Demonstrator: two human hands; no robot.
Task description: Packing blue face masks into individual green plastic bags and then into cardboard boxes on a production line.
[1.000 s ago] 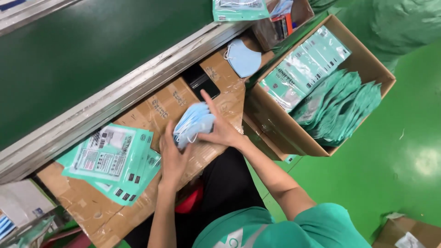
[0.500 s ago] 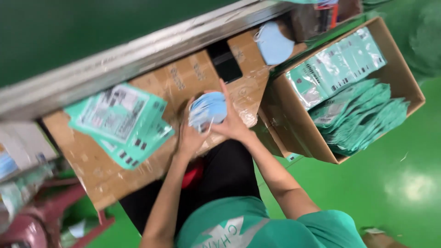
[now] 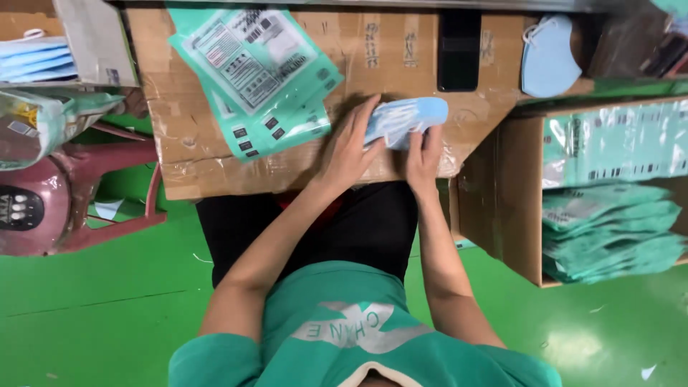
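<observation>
A small stack of light-blue face masks lies on a taped cardboard board across my lap. My left hand presses against the stack's left end, fingers spread over it. My right hand grips the stack from below on its right side. Both hands hold the same stack. Just left of my left hand lie several flat green pouches with printed labels.
A single blue mask and a black phone lie at the board's far side. An open cardboard box at right holds stacked green pouches. A red plastic stool and more blue masks are at left, on a green floor.
The view has swung round, so the board now runs level across the top. My hands have turned the mask stack from upright to lying flatter on the board, still holding it.
</observation>
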